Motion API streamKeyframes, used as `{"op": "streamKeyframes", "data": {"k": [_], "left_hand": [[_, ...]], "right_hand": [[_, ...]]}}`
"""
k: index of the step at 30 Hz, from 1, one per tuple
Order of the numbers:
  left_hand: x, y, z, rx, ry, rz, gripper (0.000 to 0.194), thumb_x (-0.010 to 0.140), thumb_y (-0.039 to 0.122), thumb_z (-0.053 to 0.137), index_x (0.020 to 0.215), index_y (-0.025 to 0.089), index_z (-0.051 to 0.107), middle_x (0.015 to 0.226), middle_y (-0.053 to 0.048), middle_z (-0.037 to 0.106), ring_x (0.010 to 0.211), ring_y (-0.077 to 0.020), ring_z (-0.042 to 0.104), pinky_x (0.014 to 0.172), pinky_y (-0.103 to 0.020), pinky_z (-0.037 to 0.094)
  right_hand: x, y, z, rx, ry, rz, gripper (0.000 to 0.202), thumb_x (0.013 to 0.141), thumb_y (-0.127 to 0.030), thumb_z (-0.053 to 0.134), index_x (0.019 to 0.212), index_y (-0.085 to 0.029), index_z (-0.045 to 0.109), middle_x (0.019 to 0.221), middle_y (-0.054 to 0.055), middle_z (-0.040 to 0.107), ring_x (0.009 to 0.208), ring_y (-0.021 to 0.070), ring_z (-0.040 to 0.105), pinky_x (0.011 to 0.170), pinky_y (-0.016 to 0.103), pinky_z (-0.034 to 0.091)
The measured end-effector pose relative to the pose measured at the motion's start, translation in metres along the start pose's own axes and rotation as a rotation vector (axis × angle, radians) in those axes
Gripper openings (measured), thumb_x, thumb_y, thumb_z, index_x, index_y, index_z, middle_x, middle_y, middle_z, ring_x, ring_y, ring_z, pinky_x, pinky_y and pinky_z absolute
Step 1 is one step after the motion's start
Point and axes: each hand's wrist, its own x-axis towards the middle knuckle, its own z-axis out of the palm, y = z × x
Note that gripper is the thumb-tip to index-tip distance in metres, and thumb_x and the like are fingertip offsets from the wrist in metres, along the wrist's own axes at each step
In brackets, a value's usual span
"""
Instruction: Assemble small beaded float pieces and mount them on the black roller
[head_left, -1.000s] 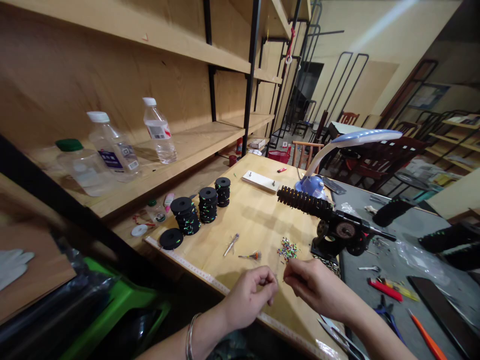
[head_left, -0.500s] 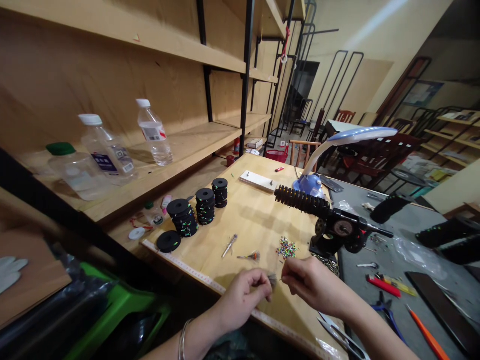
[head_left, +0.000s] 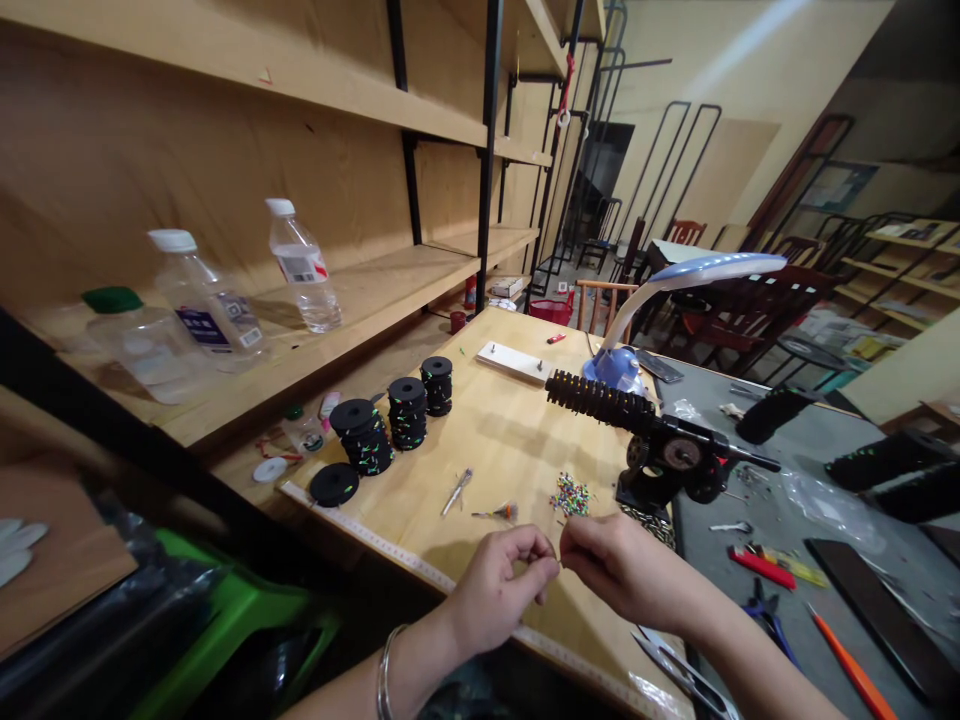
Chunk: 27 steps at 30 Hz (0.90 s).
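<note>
Above the near part of the wooden table (head_left: 420,520), my left hand (head_left: 504,585) and my right hand (head_left: 619,560) meet fingertip to fingertip. Thumb and forefinger are pinched on each; whatever sits between them is too small to name. Just beyond my right hand lies a pile of small coloured beads (head_left: 571,494). A bundle of fine wires with an orange band (head_left: 499,512) rests past my left hand, and a thin silvery tool (head_left: 457,492) lies farther left. A black winding device with a ridged spindle (head_left: 660,440) stands beyond my right hand.
Stacked black foam spools (head_left: 361,436) line the left table edge. A blue desk lamp (head_left: 615,368) and a white board (head_left: 514,362) stand farther back. Scissors (head_left: 682,670), pliers (head_left: 772,612), a red lighter (head_left: 761,567) and an orange tool (head_left: 851,660) lie at right.
My left hand has moved right and slightly up, so its fingertips now meet those of my right hand. My right hand has barely shifted. The view has moved slightly.
</note>
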Motion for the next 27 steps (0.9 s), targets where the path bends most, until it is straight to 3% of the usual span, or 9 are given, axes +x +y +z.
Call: {"op": "streamKeyframes", "data": {"k": [5,10,17,23,27], "left_hand": [[-0.004,-0.008,-0.008,0.011,0.005,0.015,0.017,0.083,0.025,0.057,0.068,0.015,0.056,0.061,0.001,0.054,0.063,-0.0133,0.052,0.066,-0.024,0.041],[-0.008,-0.014,-0.011,0.078,0.031,0.029,0.018,0.084,0.025,0.056,0.068,0.016,0.056,0.065,0.0,0.056,0.068,-0.0147,0.052,0.067,-0.024,0.04],[-0.006,-0.001,-0.005,0.102,0.063,0.06,0.008,0.081,0.023,0.06,0.085,0.015,0.061,0.077,-0.003,0.061,0.077,-0.0167,0.057,0.075,-0.026,0.044],[0.003,0.006,0.006,0.115,0.072,0.038,0.017,0.084,0.023,0.054,0.069,0.016,0.059,0.058,0.002,0.052,0.054,-0.012,0.05,0.053,-0.022,0.039],[0.004,0.0,0.001,0.068,0.053,0.037,0.016,0.082,0.023,0.056,0.068,0.015,0.059,0.062,0.001,0.054,0.06,-0.0134,0.053,0.06,-0.023,0.042]], "right_hand": [[0.001,0.004,0.002,-0.003,0.026,-0.011,0.016,0.091,-0.018,0.043,0.077,-0.021,0.051,0.064,-0.001,0.056,0.056,0.0125,0.049,0.054,0.021,0.034],[0.001,0.005,0.001,-0.004,0.019,-0.029,0.015,0.089,-0.015,0.043,0.077,-0.021,0.05,0.065,-0.001,0.055,0.057,0.0122,0.049,0.055,0.021,0.033],[0.002,-0.002,-0.003,0.001,-0.009,0.022,0.019,0.091,-0.016,0.039,0.074,-0.021,0.047,0.06,-0.003,0.052,0.052,0.0115,0.044,0.052,0.021,0.032],[0.004,-0.001,0.0,-0.09,-0.002,0.037,0.019,0.092,-0.019,0.041,0.076,-0.021,0.049,0.059,-0.001,0.055,0.052,0.013,0.048,0.052,0.023,0.032],[0.004,0.003,0.001,-0.094,0.004,0.017,0.018,0.093,-0.018,0.04,0.078,-0.02,0.051,0.062,0.0,0.056,0.055,0.0135,0.05,0.053,0.022,0.033]]}}
